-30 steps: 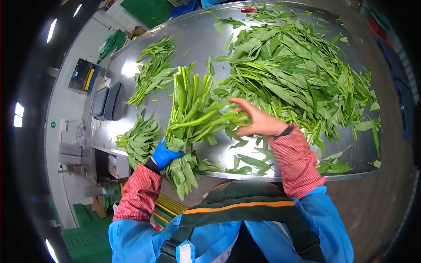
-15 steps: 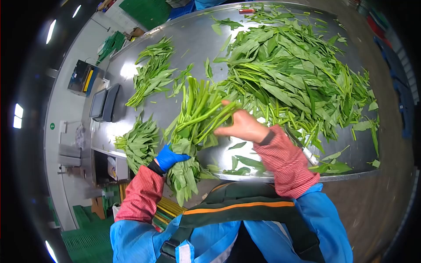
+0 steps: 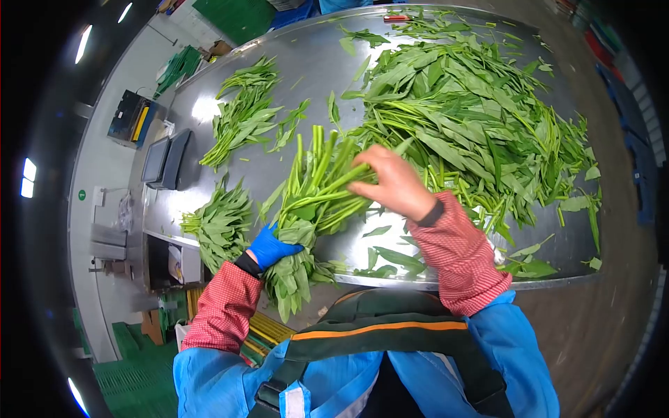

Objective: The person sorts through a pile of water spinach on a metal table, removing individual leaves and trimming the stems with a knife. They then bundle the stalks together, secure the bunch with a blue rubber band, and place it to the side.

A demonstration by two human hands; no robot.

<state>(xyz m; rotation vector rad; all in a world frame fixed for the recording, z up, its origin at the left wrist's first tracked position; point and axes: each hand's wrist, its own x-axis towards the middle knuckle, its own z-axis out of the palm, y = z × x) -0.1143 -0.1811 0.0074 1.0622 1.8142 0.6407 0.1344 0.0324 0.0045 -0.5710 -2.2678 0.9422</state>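
My left hand [image 3: 273, 249], in a blue glove, is closed around the leafy part of a bunch of water spinach [image 3: 306, 198]. The bunch stands over the table's near edge, its cut stems pointing up and away and its leaves hanging down. My bare right hand [image 3: 396, 182] has thumb and fingers closed on several stems at the bunch's upper right side. Just beyond that hand spreads a big loose pile of water spinach [image 3: 467, 118]. Left of the held bunch lie a gathered bunch [image 3: 221, 223] and another bunch [image 3: 244, 115].
The steel table [image 3: 306, 76] carries scattered leaves [image 3: 397, 258] near its front edge. A dark scale-like device [image 3: 167, 161] stands at its left side. A small red object [image 3: 397, 19] lies at the far edge. Green crates [image 3: 143, 373] are on the floor at lower left.
My right hand has shifted slightly right and its fingers have closed in on the stems. My left hand keeps its hold on the bunch. My right sleeve now covers most of a pale-handled tool on the table.
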